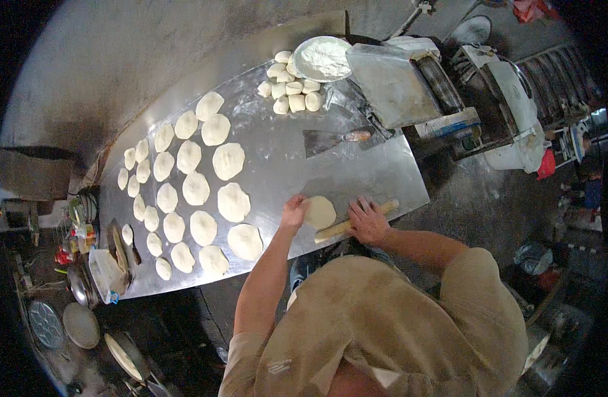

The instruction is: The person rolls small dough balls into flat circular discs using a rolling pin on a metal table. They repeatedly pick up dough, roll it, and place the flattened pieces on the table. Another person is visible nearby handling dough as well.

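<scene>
My left hand (295, 211) pinches the left edge of a flat round of dough (320, 213) on the metal table (279, 173). Just right of that round, my right hand (367, 220) rests on a wooden rolling pin (339, 229), which lies slantwise near the table's front edge. Several flattened dough rounds (234, 202) spread in rows over the left half of the table, with smaller pieces towards the far left. At the back sit several thick dough pieces (296, 102), next to a bowl of flour (325, 58).
A scraper (323, 142) with a wooden handle lies beyond my hands. A machine with a metal tray (390, 84) stands at the back right, overlapping the table's corner. A plastic container (105, 273) is at the left end. The wall (135, 59) borders the back.
</scene>
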Demonstrator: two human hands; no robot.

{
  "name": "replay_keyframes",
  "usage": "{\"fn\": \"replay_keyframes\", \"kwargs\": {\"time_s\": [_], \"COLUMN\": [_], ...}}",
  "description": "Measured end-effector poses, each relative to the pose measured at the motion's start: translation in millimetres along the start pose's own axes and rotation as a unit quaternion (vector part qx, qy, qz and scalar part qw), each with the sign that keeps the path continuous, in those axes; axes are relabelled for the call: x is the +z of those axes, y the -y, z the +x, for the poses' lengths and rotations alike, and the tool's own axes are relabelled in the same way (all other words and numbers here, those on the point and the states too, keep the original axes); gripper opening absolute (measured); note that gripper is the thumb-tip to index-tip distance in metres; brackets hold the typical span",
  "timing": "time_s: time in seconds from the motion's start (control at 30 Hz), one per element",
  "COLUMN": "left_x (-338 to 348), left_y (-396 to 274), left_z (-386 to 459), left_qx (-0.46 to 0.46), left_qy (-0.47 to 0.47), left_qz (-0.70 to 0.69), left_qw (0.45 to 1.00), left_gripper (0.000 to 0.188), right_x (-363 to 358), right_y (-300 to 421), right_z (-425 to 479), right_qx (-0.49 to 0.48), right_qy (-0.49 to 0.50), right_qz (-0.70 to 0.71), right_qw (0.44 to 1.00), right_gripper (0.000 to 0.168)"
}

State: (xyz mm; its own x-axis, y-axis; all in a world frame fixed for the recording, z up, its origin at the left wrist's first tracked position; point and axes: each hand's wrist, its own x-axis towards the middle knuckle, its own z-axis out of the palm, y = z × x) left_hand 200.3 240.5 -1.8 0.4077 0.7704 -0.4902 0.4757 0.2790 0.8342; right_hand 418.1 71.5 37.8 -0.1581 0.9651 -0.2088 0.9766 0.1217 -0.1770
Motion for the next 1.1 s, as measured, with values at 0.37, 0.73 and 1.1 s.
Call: {"fn": "replay_keyframes", "kwargs": {"time_s": [0.37, 0.73, 1.1], "left_x": [5, 12, 1], "left_y": [-48, -64, -36], "left_z": [-1, 12, 4], "left_qx": [-0.015, -0.036, 0.064], "left_qy": [0.020, 0.030, -0.039], "left_qz": [0.088, 0.292, 0.189], "left_qw": [0.996, 0.955, 0.979], "left_gripper": [0.034, 0.043, 0.037], "right_x": [2, -21, -20], "right_y": [-11, -31, -17], "right_z": [29, 111, 102], "right_qx": [-0.027, 0.022, 0.020], "right_qy": [-0.035, -0.093, -0.131], "right_qz": [0.035, 0.069, 0.039], "right_qw": [0.998, 0.993, 0.990], "right_gripper": [0.057, 0.058, 0.059]}}
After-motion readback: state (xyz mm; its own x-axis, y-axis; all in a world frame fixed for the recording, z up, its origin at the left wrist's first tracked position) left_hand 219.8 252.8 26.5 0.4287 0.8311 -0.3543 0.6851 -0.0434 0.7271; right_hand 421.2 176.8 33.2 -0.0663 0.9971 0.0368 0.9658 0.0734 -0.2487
